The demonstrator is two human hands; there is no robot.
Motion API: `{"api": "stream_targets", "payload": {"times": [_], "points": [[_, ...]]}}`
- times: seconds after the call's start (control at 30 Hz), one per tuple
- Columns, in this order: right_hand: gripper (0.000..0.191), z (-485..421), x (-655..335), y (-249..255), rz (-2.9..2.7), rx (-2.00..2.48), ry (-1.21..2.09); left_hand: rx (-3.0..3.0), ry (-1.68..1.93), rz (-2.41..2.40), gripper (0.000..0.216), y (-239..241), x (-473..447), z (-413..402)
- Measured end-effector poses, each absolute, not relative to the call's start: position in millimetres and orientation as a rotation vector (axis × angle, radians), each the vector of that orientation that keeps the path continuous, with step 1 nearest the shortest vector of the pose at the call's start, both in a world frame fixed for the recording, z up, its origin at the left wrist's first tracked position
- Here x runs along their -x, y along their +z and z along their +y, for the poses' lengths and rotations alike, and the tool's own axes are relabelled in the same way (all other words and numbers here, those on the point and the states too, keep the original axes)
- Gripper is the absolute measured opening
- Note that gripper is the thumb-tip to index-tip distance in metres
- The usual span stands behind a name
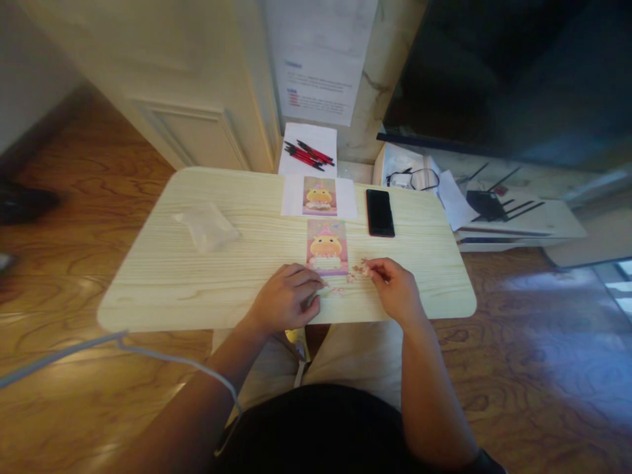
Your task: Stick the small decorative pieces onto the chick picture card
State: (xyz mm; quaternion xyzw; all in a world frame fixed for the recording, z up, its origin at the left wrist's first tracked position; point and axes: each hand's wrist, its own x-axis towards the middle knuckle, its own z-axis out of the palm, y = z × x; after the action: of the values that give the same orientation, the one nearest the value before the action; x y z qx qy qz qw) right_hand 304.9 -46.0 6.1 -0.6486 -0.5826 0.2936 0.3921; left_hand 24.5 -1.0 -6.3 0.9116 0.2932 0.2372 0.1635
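Note:
A picture of a yellow cartoon animal in a pink party hat [326, 240] lies on the table before me; it looks like a jigsaw puzzle. Small pink-and-white jigsaw pieces [338, 290] are scattered by its lower right corner. My right hand [395, 289] pinches one jigsaw piece [366, 268] between thumb and fingertips, just above the loose ones. At the puzzle's lower left, my left hand [289, 297] rests with bent fingers and the thumb apart. Its fingertips reach a small piece [324, 284] near the puzzle's bottom edge.
A matching printed picture [320, 196] lies on white paper behind the puzzle. A black phone [380, 212] is at the right, a clear plastic bag [209, 227] at the left. Red pens [309, 155] lie beyond the table's [237, 289] back edge. A cable [182, 361] crosses my left forearm.

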Motion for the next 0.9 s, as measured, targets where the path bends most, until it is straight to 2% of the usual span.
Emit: {"api": "stream_targets", "payload": {"times": [0.2,0.9], "points": [[0.012,-46,-297,3,-1.360,1.595,0.908,-2.605,0.663,0.841,0.028,-6,-25,-1],[0.015,-47,-292,9,-1.217,1.646,0.980,-2.606,0.686,0.830,0.028,-7,-24,-1]]}}
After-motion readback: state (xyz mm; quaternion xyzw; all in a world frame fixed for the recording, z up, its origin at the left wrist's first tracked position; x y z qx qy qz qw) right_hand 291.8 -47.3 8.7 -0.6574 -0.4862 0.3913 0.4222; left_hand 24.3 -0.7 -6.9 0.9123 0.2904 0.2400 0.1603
